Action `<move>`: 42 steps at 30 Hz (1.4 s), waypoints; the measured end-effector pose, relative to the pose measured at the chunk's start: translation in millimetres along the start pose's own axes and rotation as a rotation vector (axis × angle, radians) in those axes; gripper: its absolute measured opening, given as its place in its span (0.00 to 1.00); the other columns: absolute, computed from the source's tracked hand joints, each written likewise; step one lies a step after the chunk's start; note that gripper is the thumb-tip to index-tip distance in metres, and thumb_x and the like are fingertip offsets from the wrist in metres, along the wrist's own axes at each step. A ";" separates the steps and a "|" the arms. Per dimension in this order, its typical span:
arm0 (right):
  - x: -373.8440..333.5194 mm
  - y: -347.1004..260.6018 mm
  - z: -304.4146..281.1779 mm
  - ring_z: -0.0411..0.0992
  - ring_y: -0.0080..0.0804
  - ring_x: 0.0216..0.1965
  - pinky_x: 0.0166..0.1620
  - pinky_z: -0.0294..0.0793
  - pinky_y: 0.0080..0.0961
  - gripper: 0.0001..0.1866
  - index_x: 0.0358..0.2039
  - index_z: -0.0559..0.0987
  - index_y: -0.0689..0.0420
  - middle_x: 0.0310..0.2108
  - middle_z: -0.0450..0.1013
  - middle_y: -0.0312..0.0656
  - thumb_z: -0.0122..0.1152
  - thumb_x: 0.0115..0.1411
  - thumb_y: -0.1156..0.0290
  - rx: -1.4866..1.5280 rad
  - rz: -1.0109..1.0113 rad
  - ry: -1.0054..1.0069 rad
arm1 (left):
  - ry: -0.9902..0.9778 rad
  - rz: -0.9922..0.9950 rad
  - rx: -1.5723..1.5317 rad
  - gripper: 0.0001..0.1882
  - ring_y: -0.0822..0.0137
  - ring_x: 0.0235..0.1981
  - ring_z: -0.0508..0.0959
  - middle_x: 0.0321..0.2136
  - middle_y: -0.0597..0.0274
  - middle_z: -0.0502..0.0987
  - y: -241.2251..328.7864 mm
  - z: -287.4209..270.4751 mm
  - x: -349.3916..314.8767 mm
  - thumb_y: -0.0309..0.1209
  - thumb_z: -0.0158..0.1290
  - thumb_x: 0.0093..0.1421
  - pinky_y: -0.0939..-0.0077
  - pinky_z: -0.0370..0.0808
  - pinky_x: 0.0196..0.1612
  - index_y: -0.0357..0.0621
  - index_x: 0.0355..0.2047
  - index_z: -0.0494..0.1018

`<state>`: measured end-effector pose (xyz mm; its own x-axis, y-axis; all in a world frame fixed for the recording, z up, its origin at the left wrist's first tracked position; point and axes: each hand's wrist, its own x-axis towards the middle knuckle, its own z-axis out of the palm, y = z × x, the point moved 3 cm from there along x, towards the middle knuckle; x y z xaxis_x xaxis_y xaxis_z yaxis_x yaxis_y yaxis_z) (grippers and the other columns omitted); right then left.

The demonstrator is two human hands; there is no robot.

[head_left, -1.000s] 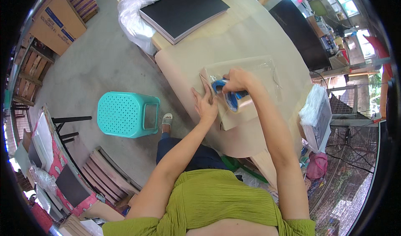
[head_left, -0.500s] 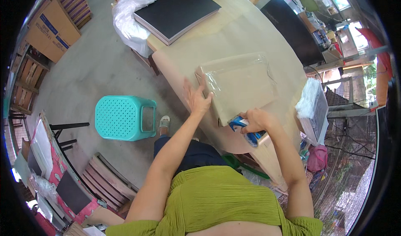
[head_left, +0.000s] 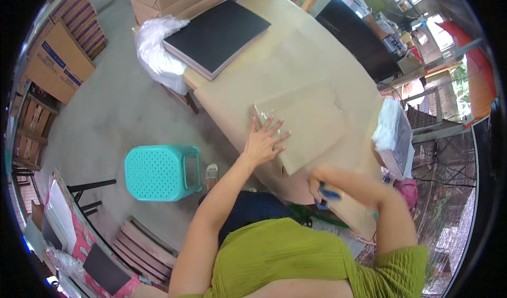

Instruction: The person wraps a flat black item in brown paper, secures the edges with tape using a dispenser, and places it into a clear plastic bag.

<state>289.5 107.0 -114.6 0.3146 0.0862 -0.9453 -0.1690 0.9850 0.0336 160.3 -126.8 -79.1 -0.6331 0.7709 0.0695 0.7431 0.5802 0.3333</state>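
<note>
A flat package (head_left: 311, 126) wrapped in brown paper, with shiny clear tape along its far edge, lies on the paper-covered table (head_left: 227, 92). My left hand (head_left: 264, 142) rests on the package's near left part, palm down with fingers spread. Off the package's near right corner, my right hand (head_left: 319, 181) grips a blue tape dispenser (head_left: 330, 193). Motion smears that hand and the dispenser, and any tape between dispenser and package is too faint to make out.
A thick black-topped stack (head_left: 216, 36) sits at the table's far left, next to crumpled clear plastic (head_left: 158, 50). Brown wrapped parcels (head_left: 174, 2) are piled behind. A plastic-wrapped stack (head_left: 393, 137) stands at the right edge. On the floor to the left is a turquoise stool (head_left: 156, 172).
My right hand has pulled the tape dispenser down, away from the package's corner toward me. My left hand has moved from the package's left edge onto its top. The view has shifted slightly.
</note>
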 end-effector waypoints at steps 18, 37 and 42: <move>-72.8 -63.3 -1.8 0.53 0.55 0.69 0.70 0.49 0.48 0.49 0.65 0.62 0.65 0.67 0.56 0.59 0.75 0.46 0.61 0.959 0.147 2.011 | -0.204 -0.184 -0.456 0.44 0.38 0.55 0.73 0.53 0.39 0.75 -137.7 -17.2 87.5 0.62 0.50 0.60 0.49 0.65 0.62 0.45 0.67 0.60; 45.1 -69.9 -29.7 0.51 0.47 0.70 0.70 0.49 0.40 0.39 0.69 0.53 0.66 0.68 0.55 0.52 0.49 0.68 0.53 2.132 -0.135 2.363 | -0.126 -0.282 -1.611 0.43 0.58 0.68 0.59 0.67 0.53 0.61 -144.3 43.0 124.8 0.66 0.31 0.68 0.65 0.53 0.70 0.44 0.69 0.58; -80.7 -40.0 12.1 0.56 0.41 0.68 0.69 0.55 0.38 0.38 0.68 0.58 0.58 0.67 0.58 0.46 0.41 0.70 0.42 2.468 -1.515 1.615 | -0.432 -0.501 -1.709 0.50 0.56 0.70 0.55 0.71 0.53 0.52 -86.2 -65.1 105.1 0.72 0.29 0.62 0.57 0.52 0.70 0.50 0.73 0.44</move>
<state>282.2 62.4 -35.8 -0.6507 0.7084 -0.2733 -0.2445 -0.5363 -0.8079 15.7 -112.9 -39.3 -0.4009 0.7961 -0.4533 -0.6599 0.0923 0.7457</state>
